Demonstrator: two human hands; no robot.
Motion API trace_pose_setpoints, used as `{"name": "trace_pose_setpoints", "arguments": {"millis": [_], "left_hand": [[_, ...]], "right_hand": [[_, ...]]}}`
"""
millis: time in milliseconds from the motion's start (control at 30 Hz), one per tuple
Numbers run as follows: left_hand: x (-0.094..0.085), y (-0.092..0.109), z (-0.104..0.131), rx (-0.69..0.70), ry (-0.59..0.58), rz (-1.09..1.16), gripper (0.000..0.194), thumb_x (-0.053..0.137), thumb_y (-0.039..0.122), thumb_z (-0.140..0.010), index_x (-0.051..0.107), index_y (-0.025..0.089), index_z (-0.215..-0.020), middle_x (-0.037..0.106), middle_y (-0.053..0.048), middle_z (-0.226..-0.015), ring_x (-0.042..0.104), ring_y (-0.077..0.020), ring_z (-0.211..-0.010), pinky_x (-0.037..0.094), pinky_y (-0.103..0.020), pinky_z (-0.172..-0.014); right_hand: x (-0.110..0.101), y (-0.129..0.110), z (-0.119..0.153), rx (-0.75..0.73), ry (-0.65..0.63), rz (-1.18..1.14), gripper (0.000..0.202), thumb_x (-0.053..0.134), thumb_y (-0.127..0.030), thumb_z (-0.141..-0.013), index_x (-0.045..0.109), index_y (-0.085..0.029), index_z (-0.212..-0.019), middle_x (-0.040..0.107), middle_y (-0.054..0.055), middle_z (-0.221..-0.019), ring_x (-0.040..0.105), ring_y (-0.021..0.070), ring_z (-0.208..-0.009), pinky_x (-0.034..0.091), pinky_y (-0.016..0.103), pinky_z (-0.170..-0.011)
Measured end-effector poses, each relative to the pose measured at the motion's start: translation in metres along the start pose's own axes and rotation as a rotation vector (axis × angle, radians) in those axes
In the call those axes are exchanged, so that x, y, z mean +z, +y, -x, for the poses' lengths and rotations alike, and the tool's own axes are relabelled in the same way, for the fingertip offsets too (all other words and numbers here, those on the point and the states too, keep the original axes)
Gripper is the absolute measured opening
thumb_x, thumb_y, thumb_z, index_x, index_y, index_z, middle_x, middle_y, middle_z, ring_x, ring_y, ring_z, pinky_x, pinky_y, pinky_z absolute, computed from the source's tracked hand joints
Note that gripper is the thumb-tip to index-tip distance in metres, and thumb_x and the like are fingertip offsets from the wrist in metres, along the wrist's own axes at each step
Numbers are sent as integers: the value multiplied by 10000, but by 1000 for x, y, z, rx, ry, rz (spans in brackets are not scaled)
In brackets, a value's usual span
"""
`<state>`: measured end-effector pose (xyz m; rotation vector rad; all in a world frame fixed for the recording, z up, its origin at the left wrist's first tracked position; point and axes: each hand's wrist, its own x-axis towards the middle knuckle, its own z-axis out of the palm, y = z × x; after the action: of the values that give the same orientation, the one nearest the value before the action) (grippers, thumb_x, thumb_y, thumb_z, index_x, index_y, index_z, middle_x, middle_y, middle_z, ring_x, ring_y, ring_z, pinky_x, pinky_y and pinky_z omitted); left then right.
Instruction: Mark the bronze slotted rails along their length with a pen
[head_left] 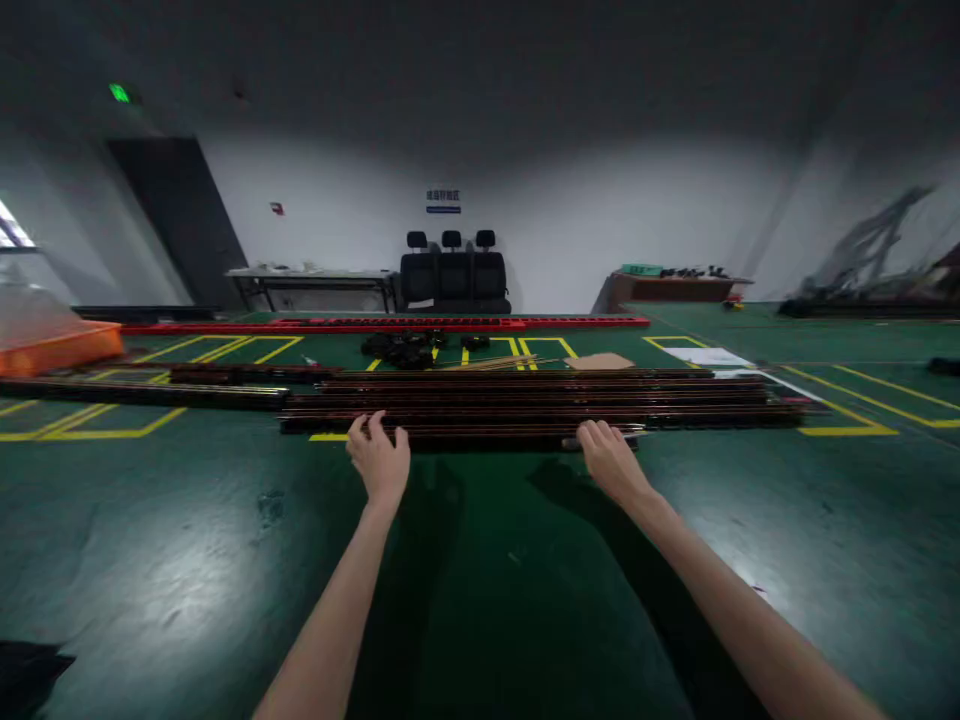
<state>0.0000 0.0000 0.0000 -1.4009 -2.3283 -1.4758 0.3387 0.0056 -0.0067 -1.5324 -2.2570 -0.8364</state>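
A long stack of dark metal rails or bars (480, 405) with reddish-brown lines along them lies crosswise in front of me on the green floor. At the near edge of the stack, left of its middle, is my left hand (381, 462), fingers curved and apart, with nothing seen in it. Farther right, my right hand (606, 458) is closed at the same near edge. A thin, pale, slender object (634, 430) sticks out to the right of its fingers; its kind cannot be made out. The right fingertips are partly hidden by the hand.
More dark bars (225, 393) extend to the left. Beyond the stack lie black parts (405, 348), a cardboard piece (598, 361) and a long red rail (450, 323). An orange crate (60, 347) stands at left. Black seats (454, 275) stand against the wall.
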Motion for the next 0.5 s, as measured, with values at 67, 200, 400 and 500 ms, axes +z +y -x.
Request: {"name": "trace_pose_setpoints", "arguments": {"millis": [67,200,400,500], "left_hand": [[5,-9,-3,-173,56,-4,399,472,262,-858,505,92,-1217,441,-221,-1322,374,-329,-1294,298,-473,-1062],[10,-18,-6,-303,11,-4,422,408,324,-899,471,136,-1271,457,-203,-1340,402,-335,-1289,318,-504,-1047],[0,-15,-6,-307,-106,67,476,389,380,-907,428,155,-1325,429,-191,-1358,541,-296,-1169,423,-441,-985],[-6,-14,-5,-332,-135,84,480,387,384,-907,441,150,-1323,440,-186,-1342,589,-279,-1091,453,-415,-956]], "right_hand": [[8,-10,0,97,56,-21,226,455,-54,-821,613,-109,-973,633,138,-992,543,258,-898,433,353,-790],[19,-17,2,142,109,-55,382,507,-203,-864,523,-108,-1234,578,167,-1224,528,294,-1010,435,384,-832],[20,-14,4,181,11,-92,444,540,-329,-873,517,-107,-1257,588,180,-1205,533,312,-980,446,395,-784],[17,-14,7,214,15,-89,382,530,-313,-881,549,-96,-1196,595,190,-1140,531,304,-977,433,386,-791]]}}
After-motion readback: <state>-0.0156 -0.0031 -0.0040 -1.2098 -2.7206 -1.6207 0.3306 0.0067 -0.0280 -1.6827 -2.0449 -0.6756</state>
